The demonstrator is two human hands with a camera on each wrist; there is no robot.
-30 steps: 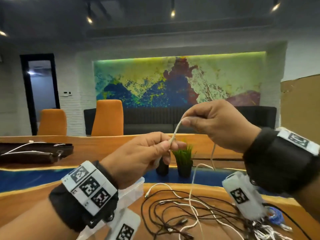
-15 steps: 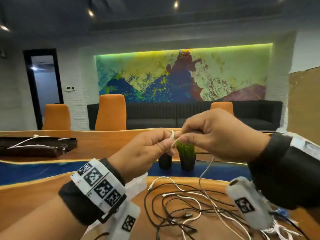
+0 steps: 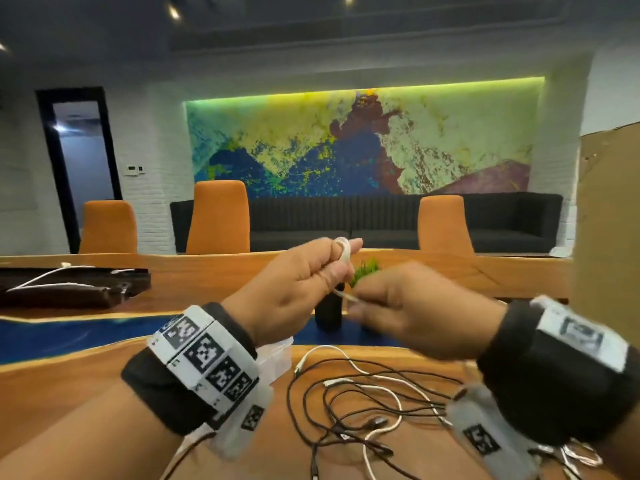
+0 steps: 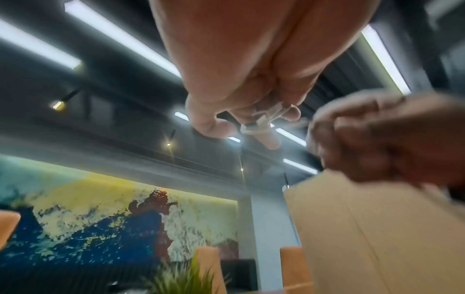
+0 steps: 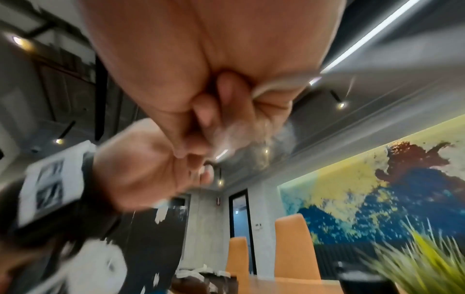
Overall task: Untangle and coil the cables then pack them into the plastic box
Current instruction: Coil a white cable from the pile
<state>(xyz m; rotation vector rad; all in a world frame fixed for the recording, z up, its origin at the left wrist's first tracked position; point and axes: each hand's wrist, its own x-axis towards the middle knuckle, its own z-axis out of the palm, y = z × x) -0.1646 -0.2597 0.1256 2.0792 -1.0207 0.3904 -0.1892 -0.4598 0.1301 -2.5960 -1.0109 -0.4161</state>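
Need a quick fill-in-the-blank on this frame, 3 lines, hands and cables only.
1. The left hand has the white cable looped around a ____.
2. The right hand pinches the same cable, whose colour is ____.
3. The loose cables lie tangled on the ____, not in the plastic box.

Missing words: finger; white; table

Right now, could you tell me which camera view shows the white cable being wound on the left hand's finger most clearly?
The head view: the white cable loops round the left hand forefinger and runs to the right hand. The left wrist view shows the loops close but from beneath. The right wrist view is too blurred to make them out.
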